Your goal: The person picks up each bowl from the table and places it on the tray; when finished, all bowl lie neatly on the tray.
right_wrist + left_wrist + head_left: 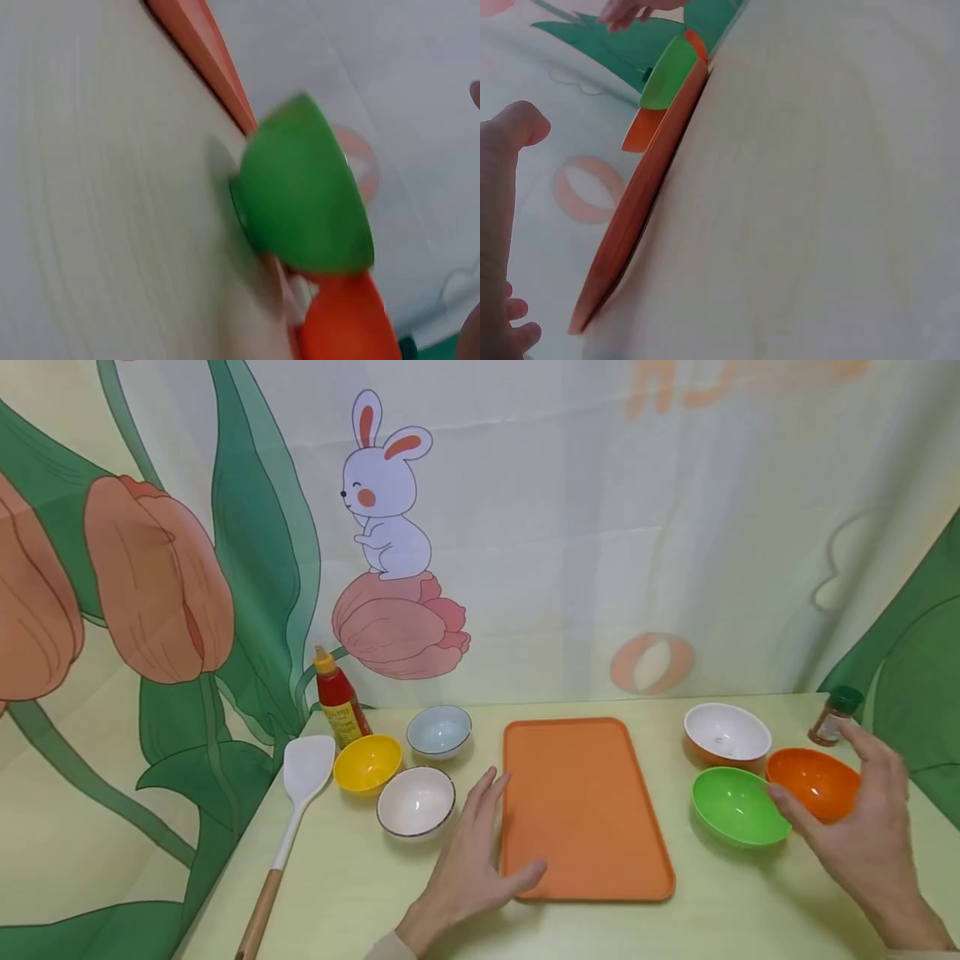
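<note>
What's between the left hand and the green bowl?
In the head view, the tray, then a bare strip of table before the green bowl.

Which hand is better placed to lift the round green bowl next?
Right hand, probably: open, close to the round green bowl, whereas the left hand is by the left edge of the rectangular orange tray.

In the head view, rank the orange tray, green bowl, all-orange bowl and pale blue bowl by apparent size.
1. Orange tray
2. Green bowl and all-orange bowl: too alike to rank; the right hand partly covers both
3. Pale blue bowl
</note>
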Available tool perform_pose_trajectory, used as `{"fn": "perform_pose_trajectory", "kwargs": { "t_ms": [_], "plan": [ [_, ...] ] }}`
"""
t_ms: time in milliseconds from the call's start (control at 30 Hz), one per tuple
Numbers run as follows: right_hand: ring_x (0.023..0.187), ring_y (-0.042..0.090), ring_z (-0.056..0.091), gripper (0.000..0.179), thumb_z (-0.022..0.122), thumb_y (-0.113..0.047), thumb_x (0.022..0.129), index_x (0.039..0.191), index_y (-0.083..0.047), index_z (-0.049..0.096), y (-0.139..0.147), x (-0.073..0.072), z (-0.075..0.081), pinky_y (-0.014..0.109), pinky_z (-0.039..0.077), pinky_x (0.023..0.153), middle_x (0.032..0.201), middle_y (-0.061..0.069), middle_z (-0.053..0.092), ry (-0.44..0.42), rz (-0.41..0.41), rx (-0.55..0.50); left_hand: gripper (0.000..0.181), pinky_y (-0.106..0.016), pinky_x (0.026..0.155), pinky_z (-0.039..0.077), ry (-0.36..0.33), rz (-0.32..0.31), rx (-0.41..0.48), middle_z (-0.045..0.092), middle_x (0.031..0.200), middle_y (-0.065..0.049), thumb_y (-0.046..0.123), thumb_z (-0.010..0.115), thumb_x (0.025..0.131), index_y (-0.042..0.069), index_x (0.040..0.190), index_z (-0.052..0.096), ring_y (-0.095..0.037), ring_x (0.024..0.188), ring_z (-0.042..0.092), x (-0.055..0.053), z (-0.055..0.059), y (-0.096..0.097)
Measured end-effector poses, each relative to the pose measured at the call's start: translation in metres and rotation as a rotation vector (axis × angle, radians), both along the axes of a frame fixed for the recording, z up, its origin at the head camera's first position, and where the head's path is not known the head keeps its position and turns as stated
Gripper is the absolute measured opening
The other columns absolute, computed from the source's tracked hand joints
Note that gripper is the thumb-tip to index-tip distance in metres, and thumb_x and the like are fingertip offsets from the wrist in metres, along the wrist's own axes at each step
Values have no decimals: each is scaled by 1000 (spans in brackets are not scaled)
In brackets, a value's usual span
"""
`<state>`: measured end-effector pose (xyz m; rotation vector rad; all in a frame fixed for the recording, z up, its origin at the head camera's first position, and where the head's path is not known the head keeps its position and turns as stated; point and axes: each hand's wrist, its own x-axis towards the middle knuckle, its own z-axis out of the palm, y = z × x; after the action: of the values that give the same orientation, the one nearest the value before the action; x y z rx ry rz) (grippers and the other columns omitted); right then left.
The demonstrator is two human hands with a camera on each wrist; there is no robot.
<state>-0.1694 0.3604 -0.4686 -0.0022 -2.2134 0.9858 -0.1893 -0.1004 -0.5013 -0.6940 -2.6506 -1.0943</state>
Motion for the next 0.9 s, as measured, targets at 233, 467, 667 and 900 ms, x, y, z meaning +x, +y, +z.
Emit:
{"fn": "perform_pose_trajectory", "kwargs": {
  "t_ms": [233, 467, 667, 900],
  "plan": [
    [170, 20, 19, 100, 83, -13, 98, 179, -22, 24, 48, -5, -21, 19, 12, 131, 185, 2, 22, -81, -37, -111, 116, -69, 125, 43, -38, -18, 15, 21, 186, -6, 64, 83, 87, 27, 179, 23, -35, 166, 34, -5, -14, -5],
    [172, 26, 17, 96, 74, -20, 108, 180, -18, 11, 66, -11, -51, 4, 13, 121, 186, 13, 16, -220, 10, -188, 126, -64, 124, 47, -17, 1, -77, 25, 184, -13, 75, 83, 83, 11, 177, 27, -34, 166, 35, -5, -20, -10],
    [166, 10, 28, 93, 74, -25, 110, 180, -16, 13, 76, -16, -67, -7, 16, 110, 185, 11, 24, -287, 61, -171, 143, -60, 133, 37, -45, 6, -197, 26, 183, -18, 92, 74, 78, 1, 176, 24, -36, 170, 26, -2, -29, -12],
    [150, -8, 34, 100, 79, -22, 106, 179, -6, 12, 82, -17, -70, -10, 23, 104, 184, 20, 22, -302, 97, -122, 146, -52, 140, 21, -53, 18, -267, 29, 182, -19, 98, 72, 75, 1, 175, 29, -37, 171, 20, -3, -30, -12]
  ]
}}
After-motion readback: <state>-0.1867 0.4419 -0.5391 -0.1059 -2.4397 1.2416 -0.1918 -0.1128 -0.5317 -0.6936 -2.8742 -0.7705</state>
